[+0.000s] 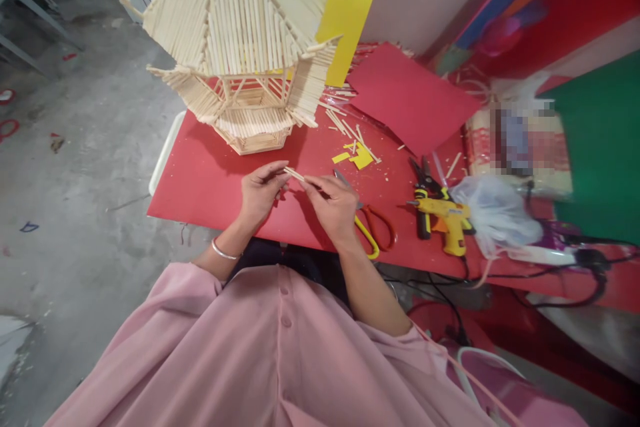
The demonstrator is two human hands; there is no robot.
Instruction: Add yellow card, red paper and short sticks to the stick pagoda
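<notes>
Above the red tabletop [200, 180], near its front edge, my left hand [261, 192] pinches the left end of some short pale wooden sticks [294, 174]. The right end of the same sticks is between the fingertips of my right hand [333, 205]. The sticks lie side by side; their exact number cannot be made out. Just beyond both hands stands a tiered pavilion model [235, 27] built of similar sticks, with a pointed, ribbed roof. Neither hand touches the model.
Right of my right hand lie scissors [367, 237] and orange-handled pliers [387, 227]. Farther right are a yellow glue gun [450, 220], black cutters [424, 180] and a plastic bag [495, 210]. Behind are loose sticks [337, 121], yellow scraps [361, 156] and red card [413, 97].
</notes>
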